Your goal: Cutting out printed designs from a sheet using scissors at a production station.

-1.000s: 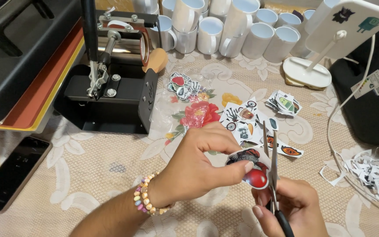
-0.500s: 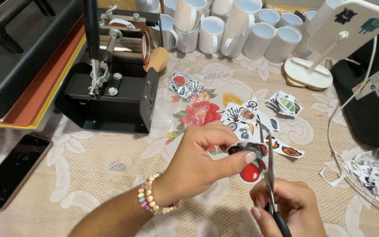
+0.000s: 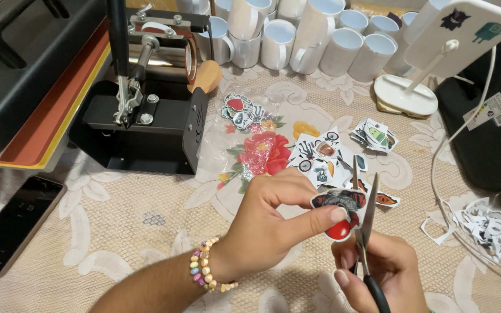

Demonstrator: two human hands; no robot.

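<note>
Cutting out a sticker, mid-trim.

A phone (image 3: pixel 13 223) lies far left, beside the black press (image 3: pixel 146 124). The left hand (image 3: pixel 268 226) pinches the sticker (image 3: pixel 340 206) between thumb and fingertips, held above the cloth. The scissors (image 3: pixel 363 232), blades part open, bite its right edge; the right hand (image 3: pixel 378 275) is closed round the handles. Finished cutouts (image 3: pixel 326 159) lie behind and paper scraps (image 3: pixel 488 226) at right, so many pieces appear done; this one is not yet fully trimmed.

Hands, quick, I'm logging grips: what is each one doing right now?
Left hand: closed, pinching a printed sticker cutout between thumb and fingers.
Right hand: closed around the scissors, whose blades stand open at the cutout's edge.
</note>
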